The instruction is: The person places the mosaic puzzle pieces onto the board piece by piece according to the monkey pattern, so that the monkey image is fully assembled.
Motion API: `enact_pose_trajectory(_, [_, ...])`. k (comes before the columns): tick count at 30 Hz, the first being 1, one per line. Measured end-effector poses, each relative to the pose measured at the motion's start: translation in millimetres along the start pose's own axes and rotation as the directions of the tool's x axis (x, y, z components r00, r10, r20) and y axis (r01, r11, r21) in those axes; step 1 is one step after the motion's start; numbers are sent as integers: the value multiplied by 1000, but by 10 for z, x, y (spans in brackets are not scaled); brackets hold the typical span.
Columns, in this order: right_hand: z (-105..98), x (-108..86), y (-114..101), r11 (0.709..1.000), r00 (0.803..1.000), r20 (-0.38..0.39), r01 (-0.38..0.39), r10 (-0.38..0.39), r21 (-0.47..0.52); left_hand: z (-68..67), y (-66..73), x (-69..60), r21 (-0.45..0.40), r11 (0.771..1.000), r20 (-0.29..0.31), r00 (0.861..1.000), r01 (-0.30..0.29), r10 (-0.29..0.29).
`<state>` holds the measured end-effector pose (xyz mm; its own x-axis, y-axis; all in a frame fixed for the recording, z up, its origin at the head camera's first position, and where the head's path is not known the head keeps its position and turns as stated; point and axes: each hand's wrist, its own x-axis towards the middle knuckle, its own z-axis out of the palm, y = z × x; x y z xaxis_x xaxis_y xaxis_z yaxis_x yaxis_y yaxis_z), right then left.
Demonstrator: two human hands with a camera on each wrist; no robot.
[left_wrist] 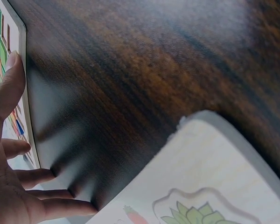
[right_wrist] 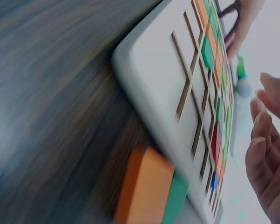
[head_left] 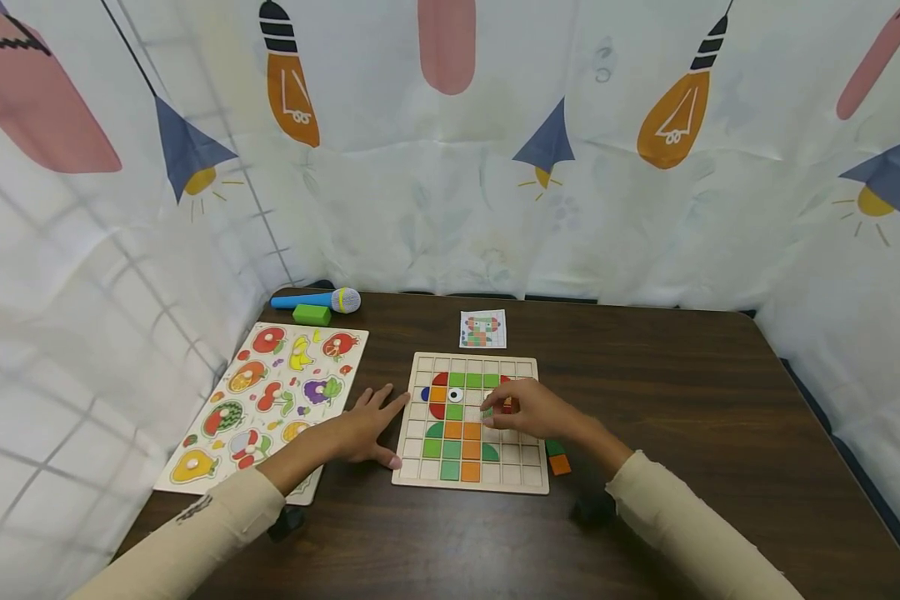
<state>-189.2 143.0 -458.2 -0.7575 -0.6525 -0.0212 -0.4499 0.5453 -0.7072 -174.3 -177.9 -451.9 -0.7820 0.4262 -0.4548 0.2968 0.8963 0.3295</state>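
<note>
A wooden grid board [head_left: 420, 364] bears coloured tiles in an animal-like pattern, including a round eye tile [head_left: 456, 395] and orange squares [head_left: 471, 450]. Spread fingers mark my left hand [head_left: 362, 429] at the board's left edge; its thumb [left_wrist: 10, 84] touches the rim. Above the right half of the board is my right hand [head_left: 528, 406], its thumb and fingertips pinching a small green tile [head_left: 487, 412]. The hand covers part of the pattern. In the right wrist view the bent fingers [right_wrist: 259, 154] show above the board, the tile hidden.
A fruit picture board [head_left: 285, 425] lies left. Behind it are a toy microphone [head_left: 307, 301] and a green block [head_left: 312, 315]. A pattern card [head_left: 483, 329] lies beyond the grid. Orange [head_left: 558, 464] and green [head_left: 553, 447] pieces sit by its right edge.
</note>
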Motion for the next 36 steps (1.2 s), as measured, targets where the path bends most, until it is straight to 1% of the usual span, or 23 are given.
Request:
enact_pose_trajectory(7, [-137,-346,202,1000,997,70,-19,18,14,-4,4,-6,1,1000,0,1000,4,-4])
enact_pose_trajectory(12, [-196,-608,325,1000,996,94,-11,9,21,-5,2,-4,-1,1000,4,1000,8,-8])
enact_pose_trajectory(17, [-246,-852,422,1000,993,119,-5,4,6,3,-7,4,-3,1000,10,1000,10,-10])
enact_pose_trajectory(20, [-252,-959,460,999,989,148,-27,29,-17,7,-13,12,-3,1000,13,1000,8,-8])
enact_pose_trajectory(23, [-241,-1025,477,998,985,160,-52,57,-40,10,-19,13,-6,1000,12,1000,7,-7])
enact_pose_trajectory(27, [-211,-1056,487,996,987,141,-74,81,-53,0,-11,2,-8,1000,6,1000,6,-6])
enact_pose_trajectory(32, [-175,-1053,487,994,990,108,-80,87,-71,-12,-1,-5,-6,1000,5,1000,4,-4])
enact_pose_trajectory(36, [-157,-1059,481,993,992,100,-73,82,-89,-9,-2,-6,-2,1000,11,1000,11,-11])
